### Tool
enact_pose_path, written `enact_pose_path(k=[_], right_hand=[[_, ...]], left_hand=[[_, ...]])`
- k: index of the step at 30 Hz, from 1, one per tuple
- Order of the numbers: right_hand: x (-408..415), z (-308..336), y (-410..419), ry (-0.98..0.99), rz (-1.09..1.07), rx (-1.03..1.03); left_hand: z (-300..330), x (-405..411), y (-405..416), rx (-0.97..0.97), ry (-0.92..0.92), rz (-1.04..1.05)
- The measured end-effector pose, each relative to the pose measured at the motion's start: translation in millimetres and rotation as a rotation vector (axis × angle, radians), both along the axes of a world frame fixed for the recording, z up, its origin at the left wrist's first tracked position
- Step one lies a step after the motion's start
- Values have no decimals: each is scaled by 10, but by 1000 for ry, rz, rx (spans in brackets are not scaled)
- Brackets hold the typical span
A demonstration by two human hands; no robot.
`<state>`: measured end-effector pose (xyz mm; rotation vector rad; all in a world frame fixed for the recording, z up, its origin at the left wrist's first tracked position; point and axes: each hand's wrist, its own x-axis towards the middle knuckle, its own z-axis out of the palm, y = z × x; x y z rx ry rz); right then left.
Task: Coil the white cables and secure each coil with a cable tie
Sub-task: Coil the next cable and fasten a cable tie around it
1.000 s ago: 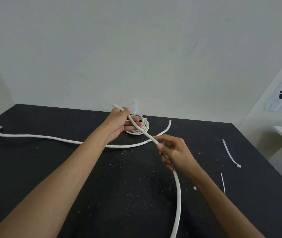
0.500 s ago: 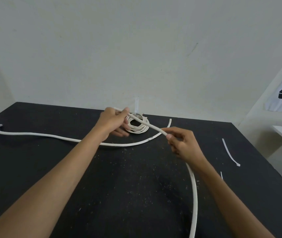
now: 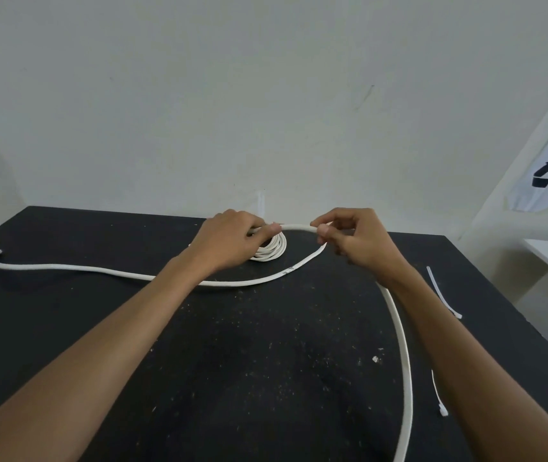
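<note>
Two loose white cables show on the black table (image 3: 66, 328), plus one small finished coil (image 3: 271, 250) and two white cable ties. The near cable tie (image 3: 438, 396) lies by the right forearm; the far cable tie (image 3: 441, 291) lies further back toward the table's right edge.

Both bare forearms reach forward over the table. The left hand (image 3: 229, 241) is palm down, its fingers curled and its thumb pressed along the held cable (image 3: 402, 345), just over the coil. The right hand (image 3: 354, 241) is raised beside it, pinching the same cable between thumb and forefinger, the other fingers folded under. A short arched span of cable bridges the two hands.

From the right hand the held cable passes under the wrist and sweeps in a long curve toward the near edge, leaving view at the bottom. The second cable (image 3: 99, 270) lies flat, running from a hooked end at far left, under the left forearm, to an end below the right hand. The coil sits at the table's far edge, several tight turns, partly hidden by the left hand
</note>
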<state>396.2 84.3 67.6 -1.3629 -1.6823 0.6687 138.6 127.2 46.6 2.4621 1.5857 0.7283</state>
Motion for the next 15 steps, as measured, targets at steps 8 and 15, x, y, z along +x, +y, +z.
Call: enact_pose_path(k=[8, 15], right_hand=[[182, -154, -128, 166, -43, -169], [-86, -429, -198, 154, -127, -126]], left_hand=[[-175, -243, 119, 15, -457, 260], [-312, -60, 142, -370, -1087, 461]])
